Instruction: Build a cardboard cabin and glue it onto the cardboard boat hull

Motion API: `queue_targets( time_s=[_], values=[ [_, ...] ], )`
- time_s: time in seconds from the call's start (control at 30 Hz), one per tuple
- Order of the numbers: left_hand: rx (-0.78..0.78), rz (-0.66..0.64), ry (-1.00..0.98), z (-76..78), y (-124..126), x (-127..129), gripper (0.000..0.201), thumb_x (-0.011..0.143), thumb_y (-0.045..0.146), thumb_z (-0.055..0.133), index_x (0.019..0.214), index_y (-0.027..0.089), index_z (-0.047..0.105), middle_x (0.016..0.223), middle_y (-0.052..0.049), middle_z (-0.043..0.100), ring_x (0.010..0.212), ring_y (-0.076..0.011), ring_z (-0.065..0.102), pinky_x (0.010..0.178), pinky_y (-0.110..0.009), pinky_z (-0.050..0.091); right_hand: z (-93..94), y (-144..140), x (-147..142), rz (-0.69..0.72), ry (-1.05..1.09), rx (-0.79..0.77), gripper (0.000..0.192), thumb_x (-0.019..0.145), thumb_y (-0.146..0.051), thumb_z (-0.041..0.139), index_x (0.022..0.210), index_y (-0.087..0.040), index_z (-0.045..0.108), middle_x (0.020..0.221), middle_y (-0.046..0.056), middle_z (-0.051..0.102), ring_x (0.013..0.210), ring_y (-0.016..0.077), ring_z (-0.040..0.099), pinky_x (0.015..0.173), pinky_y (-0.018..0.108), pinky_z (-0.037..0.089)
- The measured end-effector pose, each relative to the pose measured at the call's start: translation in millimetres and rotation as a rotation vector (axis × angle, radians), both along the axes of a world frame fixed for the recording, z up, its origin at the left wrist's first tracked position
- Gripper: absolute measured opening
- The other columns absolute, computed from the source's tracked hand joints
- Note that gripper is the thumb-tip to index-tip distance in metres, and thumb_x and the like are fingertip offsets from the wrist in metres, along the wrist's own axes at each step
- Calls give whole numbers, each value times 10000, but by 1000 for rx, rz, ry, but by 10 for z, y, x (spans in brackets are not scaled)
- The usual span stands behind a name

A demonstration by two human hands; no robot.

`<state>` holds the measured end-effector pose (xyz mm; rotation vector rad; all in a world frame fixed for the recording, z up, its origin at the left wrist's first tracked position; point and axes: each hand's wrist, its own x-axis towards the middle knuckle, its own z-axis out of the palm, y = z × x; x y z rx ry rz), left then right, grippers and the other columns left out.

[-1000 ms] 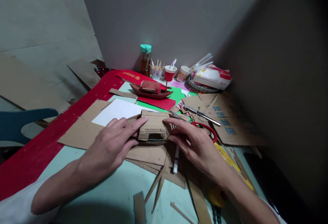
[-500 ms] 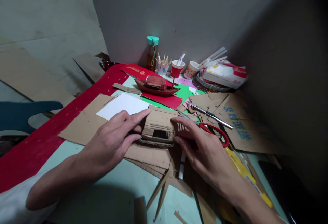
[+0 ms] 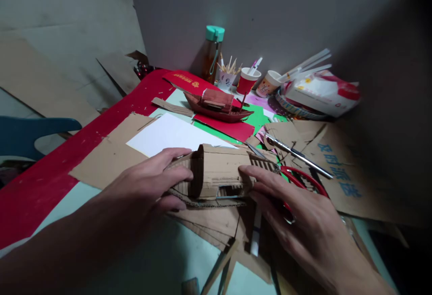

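both hands grasp a small cardboard model on the desk: the left hand clasps its left end, the right hand its right end, above red scissors.

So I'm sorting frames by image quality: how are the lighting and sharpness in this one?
Head view: dim overall, the right side sinks into dark shadow; the left hand and right hand look soft with motion blur; the cardboard piece between them stays readable; wide-angle distortion bends the edges.

Brown corrugated cardboard model, seemingly tilted
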<state>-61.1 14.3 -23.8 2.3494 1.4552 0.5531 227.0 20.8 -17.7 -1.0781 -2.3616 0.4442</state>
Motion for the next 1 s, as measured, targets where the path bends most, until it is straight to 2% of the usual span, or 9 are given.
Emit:
queue_targets(
  time_s=[0.17,0.33,0.43,0.5,0.63,0.83,0.9,1.0],
  values=[
    [19,36,-19,-43,-26,30,300,828,224,516,1091,324,618,1498,-9,497,1242,-314,599,835,-369,576,-12,0,-16,-4,34,-12,533,978,-122,547,1452,-353,474,1302,16,721,1109,207,726,880,259,603],
    [7,5,-48,-66,-10,56,354,838,189,461,1056,308,713,1545,30,456,1271,-290,578,889,-360,562,-19,-24,-31,13,67,-22,585,957,-85,561,1449,-391,478,1272,-6,737,1077,205,741,829,260,619],
    [3,-20,-88,-101,32,51,314,855,165,473,923,268,762,1563,27,444,1280,-280,574,924,-343,553,-24,-17,-65,7,68,-10,537,955,-74,558,1421,-335,505,1199,18,769,996,199,766,763,251,616],
    [19,-30,-112,-116,68,34,269,867,175,514,860,247,772,1557,-13,467,1300,-297,565,989,-373,527,-23,-13,-96,1,64,14,476,958,-66,549,1389,-266,528,1107,37,795,889,185,783,701,242,602],
    [37,-90,-157,-88,123,-16,253,897,175,531,902,235,777,1556,-74,481,1327,-305,554,1068,-399,478,-12,-37,-134,-15,47,26,404,973,-63,508,1354,-191,537,978,37,800,754,168,769,629,240,563],
    [-57,-52,-126,-17,132,-27,211,949,265,546,924,282,755,1592,-20,436,1403,-314,466,1122,-493,424,80,-104,-68,-35,-21,-77,472,1016,-143,483,1459,-300,443,996,-18,773,793,145,735,685,238,548],
    [-75,-52,-137,-13,132,-11,224,955,248,535,911,280,752,1601,-13,424,1413,-307,458,1134,-493,412,122,-92,-16,-67,44,-46,492,997,-137,519,1455,-305,452,974,-37,775,746,122,719,675,214,539],
    [-78,-72,-144,-5,136,12,242,946,199,529,915,272,758,1612,-20,407,1429,-301,440,1147,-486,398,144,-4,54,-194,119,139,418,970,-130,582,1365,-263,555,986,-2,775,745,143,679,657,237,529]
  ],
)
